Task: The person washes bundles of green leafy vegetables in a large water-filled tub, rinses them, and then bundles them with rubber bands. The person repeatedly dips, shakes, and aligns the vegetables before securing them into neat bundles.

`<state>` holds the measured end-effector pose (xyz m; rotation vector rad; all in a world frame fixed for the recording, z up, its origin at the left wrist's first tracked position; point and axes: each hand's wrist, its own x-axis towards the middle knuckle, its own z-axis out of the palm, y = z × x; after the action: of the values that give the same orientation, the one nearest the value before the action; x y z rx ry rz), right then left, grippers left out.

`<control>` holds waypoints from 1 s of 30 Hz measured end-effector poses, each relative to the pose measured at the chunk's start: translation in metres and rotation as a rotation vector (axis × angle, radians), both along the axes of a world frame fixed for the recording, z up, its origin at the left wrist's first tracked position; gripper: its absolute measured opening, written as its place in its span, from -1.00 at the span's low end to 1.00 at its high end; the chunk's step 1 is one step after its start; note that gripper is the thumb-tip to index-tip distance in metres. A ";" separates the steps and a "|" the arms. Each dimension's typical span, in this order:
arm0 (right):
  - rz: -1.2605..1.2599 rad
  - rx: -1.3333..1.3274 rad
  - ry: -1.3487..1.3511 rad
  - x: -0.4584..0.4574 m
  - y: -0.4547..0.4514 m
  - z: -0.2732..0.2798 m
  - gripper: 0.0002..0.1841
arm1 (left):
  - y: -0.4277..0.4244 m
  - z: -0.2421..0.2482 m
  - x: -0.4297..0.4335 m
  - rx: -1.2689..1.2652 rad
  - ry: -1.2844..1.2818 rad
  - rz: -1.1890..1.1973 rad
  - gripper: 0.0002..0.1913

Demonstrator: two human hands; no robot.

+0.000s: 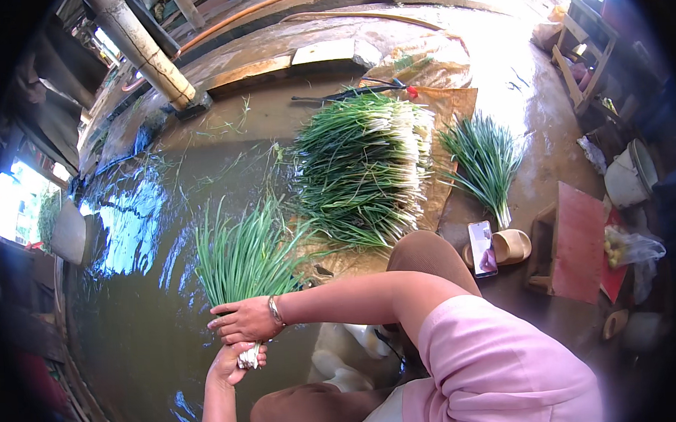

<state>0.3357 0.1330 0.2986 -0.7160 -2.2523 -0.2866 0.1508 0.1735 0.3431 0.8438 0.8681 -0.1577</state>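
Observation:
Over murky water, a bunch of green scallions or similar long-leaved vegetables is held between both hands. My left hand is closed around its white root ends, which poke out by the fingers. My right hand, with a bracelet at the wrist, grips the stalks just above, against the left hand. The leaves fan up and outward. A large stack of the same vegetable lies beyond my knee on a tan sheet, white ends to the right. A smaller bunch lies right of the stack.
A phone leans by tan slippers near my knee. Right of them are a red board, a bucket and a wooden stool. A post and a low concrete edge stand beyond the water. Dark clothing of a person shows at upper left.

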 end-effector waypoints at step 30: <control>-0.209 -0.113 0.086 0.018 0.029 -0.022 -0.43 | 0.051 -0.030 0.031 0.318 -0.150 -0.102 -0.52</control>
<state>0.3536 0.1619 0.2764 -1.0077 -2.1272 -0.2258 0.1814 0.2244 0.3132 1.1833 0.7192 -0.0439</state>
